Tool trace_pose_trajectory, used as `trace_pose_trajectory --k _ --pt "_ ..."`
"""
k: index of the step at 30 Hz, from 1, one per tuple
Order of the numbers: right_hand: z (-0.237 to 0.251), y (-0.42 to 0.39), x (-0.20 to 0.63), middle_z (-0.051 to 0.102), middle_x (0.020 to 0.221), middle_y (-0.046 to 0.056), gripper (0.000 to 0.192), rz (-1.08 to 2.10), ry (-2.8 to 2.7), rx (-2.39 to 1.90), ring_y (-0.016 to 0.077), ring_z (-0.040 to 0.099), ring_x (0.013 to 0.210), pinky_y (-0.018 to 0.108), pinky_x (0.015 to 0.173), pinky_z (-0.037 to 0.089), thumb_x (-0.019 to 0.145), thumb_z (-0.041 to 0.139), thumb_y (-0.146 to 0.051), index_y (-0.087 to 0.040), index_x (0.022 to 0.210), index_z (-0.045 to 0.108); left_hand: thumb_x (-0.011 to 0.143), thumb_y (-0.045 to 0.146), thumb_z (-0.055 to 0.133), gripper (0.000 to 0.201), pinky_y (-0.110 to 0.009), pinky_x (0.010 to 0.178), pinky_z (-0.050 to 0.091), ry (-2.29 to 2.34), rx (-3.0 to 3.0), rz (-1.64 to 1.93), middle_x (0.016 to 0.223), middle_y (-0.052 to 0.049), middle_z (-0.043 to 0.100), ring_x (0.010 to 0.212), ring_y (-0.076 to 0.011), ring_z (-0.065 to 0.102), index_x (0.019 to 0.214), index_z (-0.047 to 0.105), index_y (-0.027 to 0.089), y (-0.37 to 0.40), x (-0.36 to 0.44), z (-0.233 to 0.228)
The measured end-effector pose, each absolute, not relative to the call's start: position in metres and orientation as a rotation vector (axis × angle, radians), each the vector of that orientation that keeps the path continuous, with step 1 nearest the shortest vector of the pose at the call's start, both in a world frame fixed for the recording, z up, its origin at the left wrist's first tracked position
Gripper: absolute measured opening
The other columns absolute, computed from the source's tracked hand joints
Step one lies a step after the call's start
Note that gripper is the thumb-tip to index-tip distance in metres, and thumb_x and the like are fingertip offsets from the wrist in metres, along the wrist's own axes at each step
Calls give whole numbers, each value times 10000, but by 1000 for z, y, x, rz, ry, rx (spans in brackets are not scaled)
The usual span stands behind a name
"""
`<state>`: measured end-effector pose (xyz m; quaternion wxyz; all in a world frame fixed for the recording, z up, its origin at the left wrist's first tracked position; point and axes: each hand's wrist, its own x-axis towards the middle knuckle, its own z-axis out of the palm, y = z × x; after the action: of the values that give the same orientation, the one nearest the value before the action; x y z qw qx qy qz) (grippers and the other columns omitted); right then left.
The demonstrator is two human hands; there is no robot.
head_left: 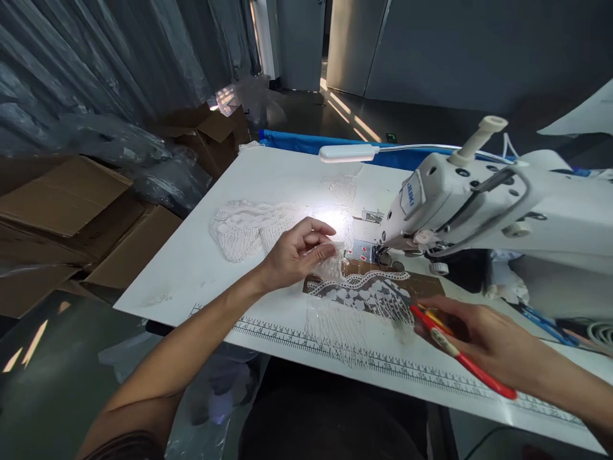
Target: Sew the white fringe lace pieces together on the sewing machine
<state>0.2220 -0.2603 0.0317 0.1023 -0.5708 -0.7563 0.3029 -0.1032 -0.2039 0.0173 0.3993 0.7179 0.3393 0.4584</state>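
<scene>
- Left hand: pinched on the upper left end of a lace strip, thumb against fingers, near the middle of the desk.
- That strip lies between the hands, over a brown sheet, its fringe hanging toward the desk's near edge.
- Right hand: closed around a red-handled tool, apparently scissors, near the same edge and well apart from the left hand. Whether its blades are parted cannot be told.
- The step in hand looks like trimming the strip beside the sewing machine; the next move seems to call for steady lace at the left and careful aim at the right, clear of the netting.
- Counted left to right: at least two cardboard boxes beyond the desk's left edge; one lace heap toward the left edge, its layers uncountable; one printed ruler along the near edge; one held strip; one lamp above the far side; one sewing machine toward the right edge; one red-handled tool.
</scene>
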Motion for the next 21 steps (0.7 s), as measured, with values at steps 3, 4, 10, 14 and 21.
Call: trace_pose_trajectory --k 3,4,10,14,21 --pt "5 -287 259 606 565 2 552 375 -2309 -1913 226 561 431 311 390 337 825 556 -657 -281 1219 647 936 298 618 298 -194 496 441 777 1595 941 700 14 621 558 -76 517 1175 583 122 -228 -86 34" --pt "-2 -294 268 648 623 16 579 262 -2288 -1983 246 593 464 317 397 352 829 540 -672 -280 1247 628 930 289 623 282 -194 491 429 749 1543 878 723 2 631 557 -73 505 1153 606 118 -237 -77 37" --pt "2 -318 270 658 1205 126 491 177 -2158 -1821 329 641 1040 411 724 539 947 442 -574 -254 1259 646 932 355 610 239 -196 422 260 708 1377 668 587 53 458 485 -56 319 967 650 122 -271 -20 37" --pt "17 -329 246 663 1204 99 412 789 -1773 -1540 260 625 1078 381 897 521 960 521 -514 -236 1223 673 925 422 605 296 -203 430 218 665 1382 565 595 55 409 492 -58 291 901 634 129 -277 8 32" --pt "5 -344 230 648 784 20 351 1204 -1275 -1226 149 576 707 273 639 497 852 688 -551 -202 895 702 910 462 602 345 -193 494 269 655 1438 383 655 33 466 559 -71 351 912 627 118 -284 38 33"
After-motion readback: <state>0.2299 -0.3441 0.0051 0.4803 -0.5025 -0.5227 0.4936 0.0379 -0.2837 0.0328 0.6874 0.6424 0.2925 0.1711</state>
